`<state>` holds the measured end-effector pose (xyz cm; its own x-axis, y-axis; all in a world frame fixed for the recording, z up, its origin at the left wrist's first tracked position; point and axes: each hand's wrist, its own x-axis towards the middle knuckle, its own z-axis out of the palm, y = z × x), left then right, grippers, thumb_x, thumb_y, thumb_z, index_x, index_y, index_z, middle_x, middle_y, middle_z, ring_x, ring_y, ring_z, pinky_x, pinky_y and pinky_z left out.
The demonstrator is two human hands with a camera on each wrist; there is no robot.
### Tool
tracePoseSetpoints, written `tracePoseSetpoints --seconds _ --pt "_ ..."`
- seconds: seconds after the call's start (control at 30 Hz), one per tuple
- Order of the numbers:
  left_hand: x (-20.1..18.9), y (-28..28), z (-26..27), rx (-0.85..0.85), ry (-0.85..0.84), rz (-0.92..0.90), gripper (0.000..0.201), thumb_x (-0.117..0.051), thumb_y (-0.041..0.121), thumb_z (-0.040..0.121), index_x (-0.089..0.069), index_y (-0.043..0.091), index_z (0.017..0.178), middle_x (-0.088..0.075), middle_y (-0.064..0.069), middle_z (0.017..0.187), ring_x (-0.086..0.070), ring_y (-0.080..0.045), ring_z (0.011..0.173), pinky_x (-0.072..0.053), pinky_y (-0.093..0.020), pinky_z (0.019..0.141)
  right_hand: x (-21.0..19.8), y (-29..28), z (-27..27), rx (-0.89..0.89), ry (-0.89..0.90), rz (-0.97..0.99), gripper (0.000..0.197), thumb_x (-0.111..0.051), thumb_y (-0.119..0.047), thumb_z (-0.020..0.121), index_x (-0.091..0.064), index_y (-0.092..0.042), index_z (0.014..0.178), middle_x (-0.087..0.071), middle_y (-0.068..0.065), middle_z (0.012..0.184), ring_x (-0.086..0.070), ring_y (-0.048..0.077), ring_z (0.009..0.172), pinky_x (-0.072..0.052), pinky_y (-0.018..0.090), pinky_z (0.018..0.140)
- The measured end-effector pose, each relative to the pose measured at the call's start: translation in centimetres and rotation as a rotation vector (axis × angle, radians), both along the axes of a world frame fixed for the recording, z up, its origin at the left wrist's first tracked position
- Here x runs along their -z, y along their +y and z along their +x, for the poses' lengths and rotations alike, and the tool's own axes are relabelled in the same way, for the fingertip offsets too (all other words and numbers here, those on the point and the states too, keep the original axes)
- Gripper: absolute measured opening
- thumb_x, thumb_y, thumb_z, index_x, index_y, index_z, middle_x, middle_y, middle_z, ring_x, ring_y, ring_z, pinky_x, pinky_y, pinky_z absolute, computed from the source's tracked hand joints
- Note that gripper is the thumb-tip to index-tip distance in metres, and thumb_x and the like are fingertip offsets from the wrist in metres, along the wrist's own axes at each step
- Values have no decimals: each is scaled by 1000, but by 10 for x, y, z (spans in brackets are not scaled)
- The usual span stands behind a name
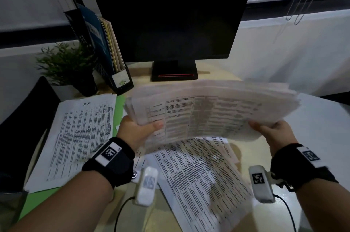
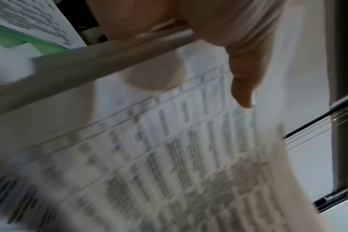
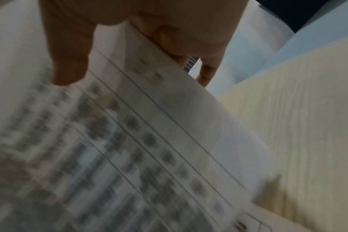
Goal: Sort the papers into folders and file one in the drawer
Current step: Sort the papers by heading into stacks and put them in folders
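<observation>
A thick stack of printed papers [image 1: 212,110] is held above the desk, blurred. My left hand [image 1: 138,129] grips its left edge with the thumb [image 2: 243,87] on top. My right hand [image 1: 272,131] grips the right edge, thumb [image 3: 69,66] on the top sheet [image 3: 149,141] and fingers beneath. A sheet marked "HR" [image 1: 79,137] lies on a green folder [image 1: 37,201] at the left. More printed sheets [image 1: 200,174] lie on the desk under the held stack.
A dark monitor [image 1: 170,17] stands at the back of the light wooden desk [image 1: 251,152]. A file holder with folders [image 1: 108,51] and a small potted plant [image 1: 72,66] are at the back left. A dark chair back [image 1: 22,127] is at the left.
</observation>
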<state>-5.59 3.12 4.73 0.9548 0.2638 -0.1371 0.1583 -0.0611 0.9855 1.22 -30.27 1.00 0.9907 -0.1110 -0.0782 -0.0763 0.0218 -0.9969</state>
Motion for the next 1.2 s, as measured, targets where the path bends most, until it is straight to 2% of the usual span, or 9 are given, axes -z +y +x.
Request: tracePoseSetpoints --seconds 0.13,0.23,0.33,0.43,0.53,0.63,0.8,1.07,1.2 --pt "4 1 4 -25 6 -65 49 -84 13 54 -67 10 100 -75 -2 91 -71 -19 86 -57 -34 72 0 -4 2 -79 -71 54 103 -94 -45 24 -51 -14 111 -66 13 110 -63 27 103 -58 35 81" --pt "9 -2 7 -25 -8 -32 43 -82 6 63 -65 15 101 -73 -3 94 -70 -19 88 -56 -37 75 0 -1 1 -83 -73 98 96 -93 -50 15 -46 -24 95 -67 11 98 -67 22 90 -59 37 75" --pt "12 -4 8 -40 -10 5 29 -72 -2 77 -66 24 89 -73 8 83 -69 -13 82 -55 -32 74 -1 0 0 -79 -73 54 62 -93 -30 43 -53 -19 89 -72 -1 77 -68 12 74 -58 35 72" --pt "9 -3 5 -70 -47 22 23 -69 2 81 -67 25 85 -72 12 73 -68 -7 74 -55 -25 65 -7 -1 -5 -30 -88 -18 25 -65 10 78 -61 -14 84 -71 -8 71 -66 8 68 -56 31 72" --pt "0 5 4 -136 -125 -17 19 -69 5 81 -66 23 87 -73 16 74 -69 -2 72 -53 -19 62 -10 -9 -6 54 -138 94 24 -63 9 79 -61 -14 87 -71 -7 73 -66 7 68 -56 22 67" --pt "-2 12 5 -147 -147 -48 23 -71 6 77 -67 25 89 -73 11 86 -68 -9 87 -53 -26 74 -12 -12 -7 60 -140 223 44 -75 -10 60 -59 -10 101 -72 -5 83 -66 11 79 -56 24 74" --pt "4 6 2 -59 -92 -16 40 -77 0 68 -59 24 94 -64 2 99 -59 -12 89 -51 -15 59 -11 3 -16 -31 -79 12 50 -69 18 65 -52 -22 89 -67 -4 75 -62 5 66 -51 15 59" --pt "3 0 8 -42 41 41 44 -77 -2 71 -64 11 110 -71 -6 102 -68 -21 96 -55 -41 88 -24 11 -15 8 -67 -25 33 -67 14 72 -55 -15 85 -61 4 82 -58 18 76 -47 33 69" --pt "-4 -7 7 -79 107 4 55 -78 2 71 -58 15 121 -63 -2 117 -61 -23 108 -57 -21 58 -20 15 -15 124 -6 -75 29 -70 8 75 -65 -12 95 -65 2 85 -62 24 85 -45 32 78"
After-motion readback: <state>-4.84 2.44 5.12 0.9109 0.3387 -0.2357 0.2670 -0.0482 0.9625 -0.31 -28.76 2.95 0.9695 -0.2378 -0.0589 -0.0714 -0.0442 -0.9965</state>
